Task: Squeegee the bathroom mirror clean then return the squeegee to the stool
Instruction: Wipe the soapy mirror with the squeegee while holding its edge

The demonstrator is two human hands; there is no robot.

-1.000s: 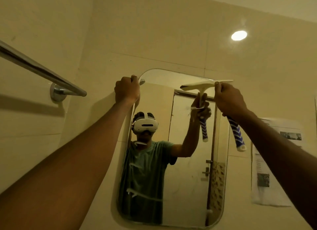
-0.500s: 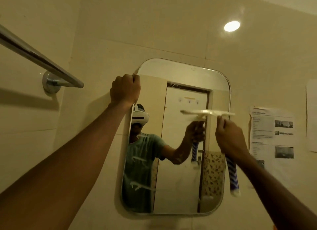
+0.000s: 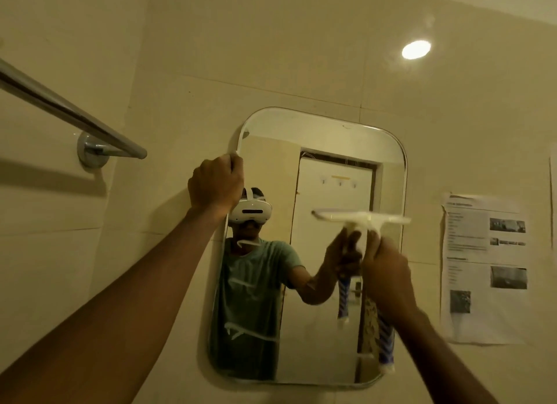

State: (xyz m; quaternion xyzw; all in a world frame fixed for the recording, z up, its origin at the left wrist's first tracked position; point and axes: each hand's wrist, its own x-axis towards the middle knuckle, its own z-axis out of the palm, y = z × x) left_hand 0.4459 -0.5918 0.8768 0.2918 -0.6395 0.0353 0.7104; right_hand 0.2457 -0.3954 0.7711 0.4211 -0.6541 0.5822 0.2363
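Head view showed the left hand [image 3: 215, 183] curled over the upper left edge of the rounded rectangular wall mirror [image 3: 325, 138], gripping it. The right hand [image 3: 385, 278] was wrapped round the blue-striped handle of the white squeegee [image 3: 361, 218], whose blade lay level across the mirror's right half, midway up.

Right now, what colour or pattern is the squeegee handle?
The squeegee handle is blue with white diagonal stripes, seen best in the head view below the right hand.
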